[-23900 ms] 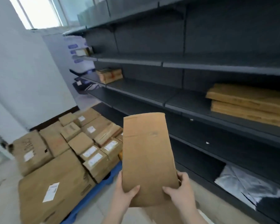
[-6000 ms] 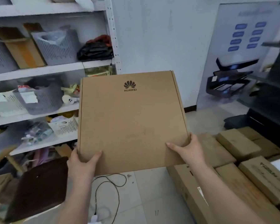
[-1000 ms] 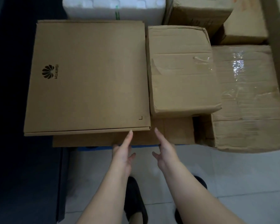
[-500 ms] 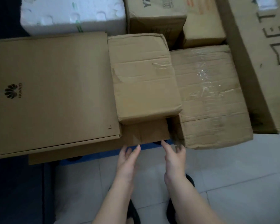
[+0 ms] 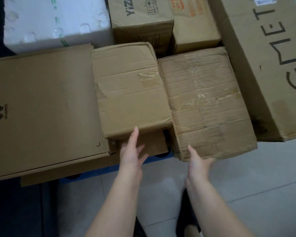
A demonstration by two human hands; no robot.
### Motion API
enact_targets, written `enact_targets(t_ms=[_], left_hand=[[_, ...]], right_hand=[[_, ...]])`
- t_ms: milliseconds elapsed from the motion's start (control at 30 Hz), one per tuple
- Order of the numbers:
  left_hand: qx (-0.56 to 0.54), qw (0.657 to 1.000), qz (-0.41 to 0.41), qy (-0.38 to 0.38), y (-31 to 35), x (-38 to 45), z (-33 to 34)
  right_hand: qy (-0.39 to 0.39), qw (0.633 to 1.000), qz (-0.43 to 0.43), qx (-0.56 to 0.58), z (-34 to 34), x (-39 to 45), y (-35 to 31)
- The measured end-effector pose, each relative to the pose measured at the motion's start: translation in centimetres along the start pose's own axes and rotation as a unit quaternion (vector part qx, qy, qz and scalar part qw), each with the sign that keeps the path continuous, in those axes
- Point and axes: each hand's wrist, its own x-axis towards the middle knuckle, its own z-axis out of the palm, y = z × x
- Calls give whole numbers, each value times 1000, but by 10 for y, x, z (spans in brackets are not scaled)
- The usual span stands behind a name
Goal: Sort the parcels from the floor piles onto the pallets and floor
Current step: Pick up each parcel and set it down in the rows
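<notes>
Fingers straight, touching box.

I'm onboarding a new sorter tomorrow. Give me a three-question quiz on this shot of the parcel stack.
1. True or false: the left hand grips the Huawei box.
2. Which parcel does the right hand touch? A) white foam box B) tape-wrapped carton C) Yiza carton
3. Fill in: the pallet edge under the cartons is ____.

Key: 1 false; 2 B; 3 blue.
</notes>
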Motion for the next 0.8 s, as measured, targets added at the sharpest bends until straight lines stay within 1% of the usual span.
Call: enact_targets(t_ms=[33, 67, 100, 133, 167, 200, 233, 267, 300, 333, 367, 433, 600, 700, 733, 767, 800], left_hand=[[77, 995, 46, 35, -1, -5, -4], [145, 979, 123, 76, -1, -10, -9], [185, 951, 216, 120, 1, -16, -16], [206, 918, 297, 161, 7, -20, -22], [218, 894, 342, 191, 15, -21, -27], [228, 886, 350, 203, 23, -19, -32], [229, 899, 319, 192, 31, -14, -37], [223, 923, 267, 165, 37, -8, -39], [217, 943, 218, 130, 39, -3, -39], [220, 951, 191, 102, 37, 1, -40], [237, 949, 186, 93, 31, 2, -40], [262, 938, 201, 100, 20, 2, -45], [268, 935, 213, 90, 1, -3, -69], [295, 929, 203, 88, -5, -6, -76], [304, 925, 210, 92, -4, -8, -78], [310, 916, 231, 102, -2, -9, -81], [314, 905, 260, 120, 3, -9, -85]], right_hand=[[15, 996, -65, -51, 2, -9, -6], [11, 986, -140, -86, 6, -19, -14], [-15, 972, -207, -110, 11, -27, -22], [-61, 956, -255, -130, 19, -33, -30], [-118, 940, -284, -150, 27, -38, -38], [-178, 925, -292, -165, 37, -41, -44], [-227, 916, -284, -170, 46, -43, -48], [-258, 913, -266, -170, 53, -44, -50], [-269, 913, -251, -175, 59, -44, -49], [-267, 914, -244, -180, 61, -45, -47], [-262, 916, -242, -184, 60, -46, -45], [-256, 917, -242, -187, 51, -48, -40], [-262, 913, -244, -196, 24, -47, -22], [-238, 906, -269, -225, 16, -53, -16], [-217, 896, -294, -253, 15, -57, -16], [-192, 878, -331, -288, 15, -64, -16], [-172, 849, -381, -322, 17, -73, -17]])
